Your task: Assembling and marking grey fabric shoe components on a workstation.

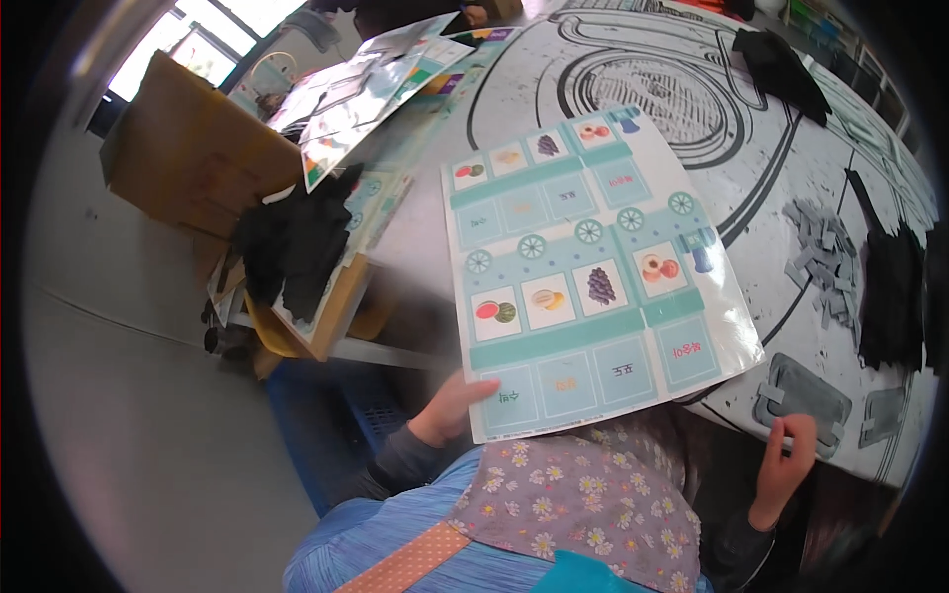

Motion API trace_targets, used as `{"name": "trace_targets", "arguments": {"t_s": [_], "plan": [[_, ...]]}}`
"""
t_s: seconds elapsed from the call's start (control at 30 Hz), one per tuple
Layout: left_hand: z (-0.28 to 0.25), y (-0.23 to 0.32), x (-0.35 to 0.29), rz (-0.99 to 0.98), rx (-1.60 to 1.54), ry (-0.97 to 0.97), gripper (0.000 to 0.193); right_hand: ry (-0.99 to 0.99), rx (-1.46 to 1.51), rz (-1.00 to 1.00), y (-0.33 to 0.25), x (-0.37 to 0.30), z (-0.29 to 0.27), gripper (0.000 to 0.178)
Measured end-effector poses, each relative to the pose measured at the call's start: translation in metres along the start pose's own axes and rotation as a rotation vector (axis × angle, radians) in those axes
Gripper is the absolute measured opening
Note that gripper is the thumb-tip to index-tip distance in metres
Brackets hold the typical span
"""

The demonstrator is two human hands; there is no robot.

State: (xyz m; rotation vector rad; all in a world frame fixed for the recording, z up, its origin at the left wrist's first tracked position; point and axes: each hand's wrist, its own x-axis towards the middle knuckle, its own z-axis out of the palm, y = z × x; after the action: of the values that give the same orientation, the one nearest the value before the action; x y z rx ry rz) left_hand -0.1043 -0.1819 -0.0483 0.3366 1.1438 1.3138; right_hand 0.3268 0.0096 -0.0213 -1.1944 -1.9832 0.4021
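Observation:
My left hand (pixel 453 407) grips the lower left corner of a laminated picture sheet (pixel 583 342), thumb on top. The sheet is pale blue-green with fruit pictures, wheel shapes and small label boxes. It lies tilted over the table's near edge, above my lap. My right hand (pixel 787 468) is off the sheet, its fingers curled together beside a dark grey pad (pixel 805 400) with light grey strips at its edges. Whether a small piece sits between those fingertips is hidden.
Cut grey strips (pixel 822 259) lie heaped at the right, beside black fabric pieces (pixel 890 296). Another black piece (pixel 781 74) lies farther back. More laminated sheets (pixel 381 94), a black cloth bundle (pixel 297 237) and a cardboard box (pixel 193 148) are at the left. A smaller grey pad (pixel 881 416) lies near the right edge.

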Motion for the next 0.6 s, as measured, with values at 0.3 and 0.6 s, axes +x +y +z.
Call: {"name": "trace_targets", "arguments": {"t_s": [0.3, 0.6], "plan": [[-0.015, 0.034, -0.015, 0.279, 0.051, 0.113, 0.068, -0.114, 0.716, 0.441, -0.035, 0.042, 0.088, 0.039], [-0.061, 0.067, -0.017, 0.344, 0.261, 0.087, 0.070, -0.594, 1.155, 0.723, -0.068, 0.064, 0.101, 0.046]]}}
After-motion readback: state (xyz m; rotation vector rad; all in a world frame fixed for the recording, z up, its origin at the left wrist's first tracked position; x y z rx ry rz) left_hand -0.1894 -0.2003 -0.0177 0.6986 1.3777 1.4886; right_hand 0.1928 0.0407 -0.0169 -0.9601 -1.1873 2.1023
